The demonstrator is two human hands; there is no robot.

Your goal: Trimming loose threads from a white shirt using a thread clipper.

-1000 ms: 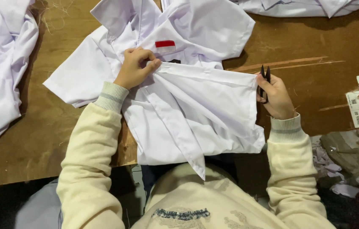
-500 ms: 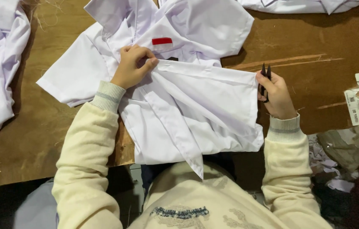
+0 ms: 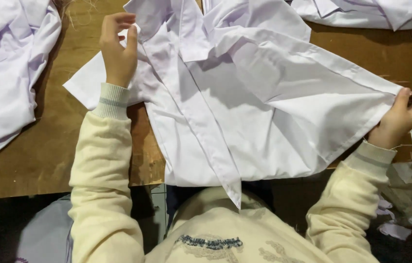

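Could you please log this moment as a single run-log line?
left hand: on white shirt | right hand: grips shirt edge, dark tool | surface: wooden table

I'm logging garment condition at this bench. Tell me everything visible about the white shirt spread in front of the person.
The white shirt is thin, smooth woven cloth, creased, lying open on the brown wooden table. Its long front band runs diagonally down to the hem, which hangs over the table's near edge. A short sleeve lies flat on the left. The left hand touches the cloth near the collar; the right hand pinches a corner, pulling it taut to the right.
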